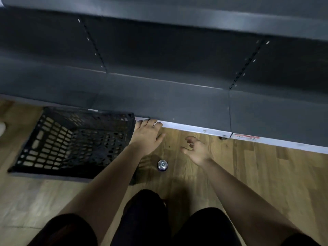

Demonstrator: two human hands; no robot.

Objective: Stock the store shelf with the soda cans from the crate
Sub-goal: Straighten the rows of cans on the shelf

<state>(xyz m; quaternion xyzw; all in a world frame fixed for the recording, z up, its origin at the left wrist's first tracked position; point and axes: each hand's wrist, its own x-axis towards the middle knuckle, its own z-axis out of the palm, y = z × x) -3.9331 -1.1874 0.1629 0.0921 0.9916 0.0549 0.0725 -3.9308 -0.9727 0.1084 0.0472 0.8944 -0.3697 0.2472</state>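
Nearest the camera, my view has the person's legs [145,219] in dark cloth, on a wooden floor [248,174]. Both forearms reach forward over it.

Just past the knees, one soda can [162,165] stands upright on the floor, top facing up. It sits between the two forearms and touches neither hand. Plank floor runs from the can to the shelf's front edge, and on the right out to the frame edge.

Left hand [147,135]: fingers straight and spread, holding nothing. Its fingertips are at the white front strip [186,127] of the bottom shelf; I cannot tell if they touch it. It is just beside the crate's far right corner.

Right hand [197,150]: fingers loosely curled, holding nothing, hanging above the floor just short of the white strip, beyond the can and to its right.

One black lattice crate [71,142] sits on the floor to the left, its far side up against the shelf base. The left forearm crosses its near right corner. The can is near that corner but apart from it.

Beyond that, the bottom shelf [177,103] is a dark grey deck with a seam towards its right. One red label [246,137] is on the strip right of the seam. Two slotted uprights rise at the back, a left upright [94,45] and a right upright [246,64]. One upper shelf [177,16] overhangs at the top, blurred.

Count: one can, one crate, two hands, two shelf levels.
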